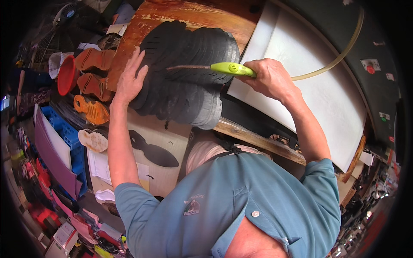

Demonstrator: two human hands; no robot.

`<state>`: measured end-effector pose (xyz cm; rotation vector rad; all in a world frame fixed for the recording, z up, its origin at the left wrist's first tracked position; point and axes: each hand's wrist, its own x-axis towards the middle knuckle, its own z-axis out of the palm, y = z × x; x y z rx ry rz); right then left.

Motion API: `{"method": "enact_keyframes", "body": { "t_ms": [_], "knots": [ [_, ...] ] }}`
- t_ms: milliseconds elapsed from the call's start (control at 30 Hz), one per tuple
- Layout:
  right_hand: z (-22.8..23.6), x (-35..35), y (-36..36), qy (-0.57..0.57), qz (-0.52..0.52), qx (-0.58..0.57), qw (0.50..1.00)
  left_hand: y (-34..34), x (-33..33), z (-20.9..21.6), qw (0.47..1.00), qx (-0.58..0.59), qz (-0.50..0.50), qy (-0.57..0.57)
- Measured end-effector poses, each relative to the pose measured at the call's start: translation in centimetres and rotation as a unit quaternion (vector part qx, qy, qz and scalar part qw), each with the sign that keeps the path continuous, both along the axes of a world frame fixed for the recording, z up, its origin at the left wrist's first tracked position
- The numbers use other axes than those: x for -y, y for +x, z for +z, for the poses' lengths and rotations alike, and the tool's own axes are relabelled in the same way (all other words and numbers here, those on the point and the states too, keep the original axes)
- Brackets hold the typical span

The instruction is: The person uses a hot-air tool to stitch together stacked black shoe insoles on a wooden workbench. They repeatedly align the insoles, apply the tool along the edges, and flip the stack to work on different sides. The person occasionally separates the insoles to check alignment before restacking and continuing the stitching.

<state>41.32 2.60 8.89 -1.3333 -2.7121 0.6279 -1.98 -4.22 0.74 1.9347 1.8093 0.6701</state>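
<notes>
My right hand [272,79] is closed round the lime-green handle of an air blow gun [223,67]. Its long thin nozzle points left across rows of black rubber shoe soles [211,45], packed on edge. A yellowish hose [349,48] runs off to the right from behind that hand. At the left end of the soles, my left hand [130,81] lies flat with fingers stretched and thumb apart, holding nothing. Whether its palm touches the soles or the wood, I cannot tell. Nearer my body, a single dark sole-shaped piece [158,152] rests on a pale board [172,131].
The soles stand on a brown wooden tabletop [193,10]. A large white panel [320,81] slopes at the right, below a dark machine face with a red button [370,69]. Left are reddish-brown blocks [92,84], a red bowl [66,76], an orange sole-shaped piece [95,112] and a blue crate [77,161].
</notes>
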Motion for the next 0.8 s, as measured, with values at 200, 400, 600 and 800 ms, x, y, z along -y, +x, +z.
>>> {"method": "enact_keyframes", "body": {
  "t_ms": [200,400,600,800],
  "knots": [
    [0.3,-4.0,-0.3,0.014,-0.121,-0.003,0.993,-0.5,0.1,0.0,0.999,-0.005,-0.034,0.014],
    [1.2,-4.3,1.9,-0.008,-0.030,0.052,0.998,-0.8,0.1,0.2,0.999,0.012,-0.037,-0.001],
    [0.1,-5.5,3.8,0.053,-0.046,0.012,0.997,0.0,0.1,0.3,0.999,0.036,-0.011,-0.004],
    [0.4,-9.3,2.4,0.457,-0.043,-0.014,0.888,1.2,0.3,0.7,1.000,0.029,-0.001,0.012]
  ]
}}
